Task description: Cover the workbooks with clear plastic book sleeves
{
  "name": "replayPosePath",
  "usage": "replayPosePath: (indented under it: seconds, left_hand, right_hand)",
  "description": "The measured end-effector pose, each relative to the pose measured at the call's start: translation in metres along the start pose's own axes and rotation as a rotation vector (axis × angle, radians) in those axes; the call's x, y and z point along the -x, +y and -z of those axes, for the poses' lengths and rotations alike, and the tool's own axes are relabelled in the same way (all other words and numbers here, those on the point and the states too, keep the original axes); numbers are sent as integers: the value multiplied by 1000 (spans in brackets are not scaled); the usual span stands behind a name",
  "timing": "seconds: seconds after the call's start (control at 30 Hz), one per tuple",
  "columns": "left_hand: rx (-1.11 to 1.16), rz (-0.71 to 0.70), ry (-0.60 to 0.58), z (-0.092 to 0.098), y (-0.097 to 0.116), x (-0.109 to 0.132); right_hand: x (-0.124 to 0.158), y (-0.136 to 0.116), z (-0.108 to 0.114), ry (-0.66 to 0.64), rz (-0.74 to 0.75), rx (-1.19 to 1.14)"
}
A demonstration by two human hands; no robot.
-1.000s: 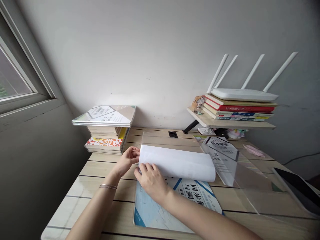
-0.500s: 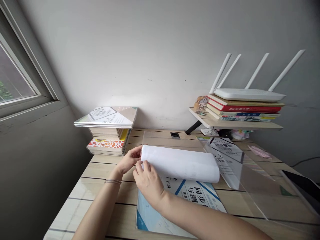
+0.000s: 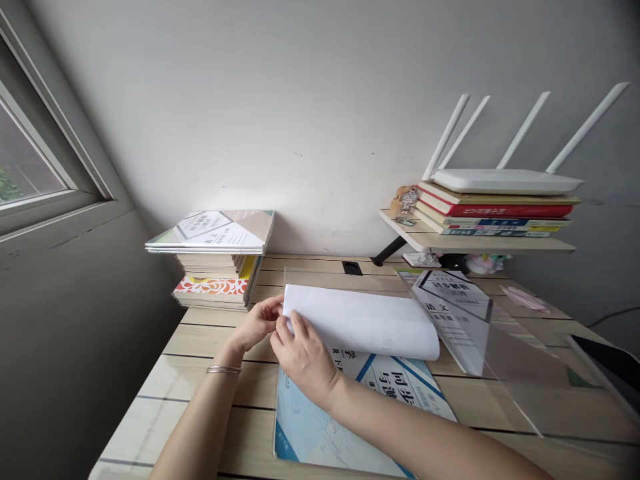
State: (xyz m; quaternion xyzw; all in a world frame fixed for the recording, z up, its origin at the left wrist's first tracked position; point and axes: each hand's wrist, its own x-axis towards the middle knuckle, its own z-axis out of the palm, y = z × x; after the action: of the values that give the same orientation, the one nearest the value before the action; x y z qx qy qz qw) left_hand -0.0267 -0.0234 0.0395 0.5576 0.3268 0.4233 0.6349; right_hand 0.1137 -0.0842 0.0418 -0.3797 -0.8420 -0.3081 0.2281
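Observation:
A blue and white workbook (image 3: 345,427) lies on the desk, with a white sheet (image 3: 360,320) folded over its upper part in a loose curl that bulges at the right end. My left hand (image 3: 257,323), wearing silver bangles on the wrist, pinches the left edge of that sheet; its fingertips are partly hidden. Close beside it, my right hand (image 3: 306,360) has its fingers bent onto the sheet's lower left corner. Behind the sheet, a clear plastic cover (image 3: 345,279) lies spread on the desk.
A stack of books (image 3: 215,267) stands back left. On the right, another workbook (image 3: 453,320) lies under clear film (image 3: 540,380). A low shelf (image 3: 495,245) bears books (image 3: 500,210) and a white router (image 3: 505,180). A dark flat device (image 3: 613,377) sits at the right edge.
The view has shifted slightly. My right hand's fingers have moved a little along the sheet's left end; my left hand stays at its edge. The curl remains nearly the same.

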Motion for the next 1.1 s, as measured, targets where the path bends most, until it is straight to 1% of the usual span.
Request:
replayPosePath:
  seconds: [0.1, 0.17, 0.23, 0.3, 0.33, 0.4, 0.5, 0.57, 0.6, 0.67, 0.73, 0.8, 0.87, 0.97, 1.0, 1.1]
  left_hand:
    - [0, -18, 10, 1, -1, 0]
    - [4, -55, 26, 1, -1, -1]
    - [11, -80, 43, -1, -1, -1]
    - [18, -86, 64, -2, 0, -2]
    - [20, -85, 77, -3, 0, -2]
    - [26, -82, 101, -3, 1, -3]
    - [43, -91, 106, -3, 1, -4]
    - [50, -107, 99, -2, 0, -4]
    - [49, -110, 94, -2, -1, -5]
    - [43, -113, 86, -1, -1, -6]
    - [34, -105, 83, -2, -2, -6]
    - [26, -88, 86, -4, -1, -5]
    - [19, -73, 94, -6, 0, -5]
    - [11, -67, 90, -7, 2, -3]
    - [9, -66, 88, -7, 1, -3]
    - [-2, -64, 88, -5, 0, -3]
  right_hand:
    - [2, 1, -3, 26, 27, -16]
    - [7, 1, -3, 79, 60, -21]
    - [15, 3, 1, 127, 86, -52]
    - [27, 11, 9, 150, 57, -120]
    - [35, 18, 15, 159, 4, -163]
    - [52, 40, 25, 210, -168, -240]
    - [86, 86, 36, 342, -508, -286]
    - [110, 119, 37, 414, -752, -308]
    - [121, 133, 36, 417, -880, -348]
    - [139, 156, 32, 365, -1144, -500]
    - [149, 168, 26, 289, -1336, -721]
    - [151, 173, 22, 257, -1420, -910]
    - [149, 174, 21, 283, -1451, -999]
    - [144, 173, 22, 363, -1490, -1015]
    - [143, 174, 23, 370, -1505, -1021]
    - [142, 177, 23, 311, -1503, -1070]
